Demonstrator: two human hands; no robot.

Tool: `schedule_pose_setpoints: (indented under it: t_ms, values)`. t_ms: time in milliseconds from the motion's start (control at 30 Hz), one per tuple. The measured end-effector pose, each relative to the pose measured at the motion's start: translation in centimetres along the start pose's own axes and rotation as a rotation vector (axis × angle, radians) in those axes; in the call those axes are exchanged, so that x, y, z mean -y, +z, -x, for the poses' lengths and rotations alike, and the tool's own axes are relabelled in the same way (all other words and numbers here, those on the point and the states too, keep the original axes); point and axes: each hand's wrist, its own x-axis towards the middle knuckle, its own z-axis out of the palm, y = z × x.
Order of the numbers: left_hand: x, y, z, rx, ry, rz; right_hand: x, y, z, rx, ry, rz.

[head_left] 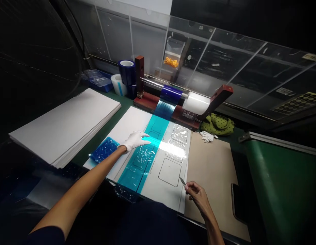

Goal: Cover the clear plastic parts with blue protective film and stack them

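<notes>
My left hand (pixel 134 140), in a white glove, lies flat with fingers stretched on a strip of blue film (pixel 141 158) that covers the white panel (pixel 170 190). The film runs from a blue roll (pixel 171 94) on a red holder (pixel 199 117) at the back. My bare right hand (pixel 197 196) pinches a thin metal blade (pixel 183 181) near the panel's right edge, by a rectangular outline (pixel 169 172). Clear film lies over two outlines further back (pixel 178 142).
A stack of white sheets (pixel 66 124) sits at left, a crumpled blue film piece (pixel 104 149) beside it. Tape rolls (pixel 126 73) stand behind. A brown board (pixel 214 173), a phone (pixel 238 204), a green bag (pixel 217 124) and a white glove (pixel 207 136) lie right.
</notes>
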Motion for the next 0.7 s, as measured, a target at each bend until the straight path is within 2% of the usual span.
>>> schedule_pose_setpoints:
  t_ms: [167,267,333,433,567,700]
  values:
    - [-4.1,3.1,0.1,0.107,-0.01,0.001,3.5,-2.8,-3.8,-0.277,-0.282,0.471]
    - [-7.2,6.0,-0.4,0.182,-0.017,-0.065,6.6,-3.9,-7.0,-0.362,-0.384,0.749]
    - [-8.7,8.0,-1.5,0.235,-0.028,-0.11,8.5,-4.1,-9.4,-0.36,-0.422,0.886]
    - [-9.8,10.4,-3.7,0.31,-0.063,-0.166,10.4,-3.8,-13.2,-0.324,-0.457,1.031]
    - [-9.6,12.2,-6.4,0.387,-0.136,-0.224,11.3,-2.4,-17.9,-0.24,-0.494,1.166]
    - [-9.0,13.2,-7.7,0.442,-0.174,-0.256,11.5,-0.7,-21.3,-0.167,-0.513,1.192]
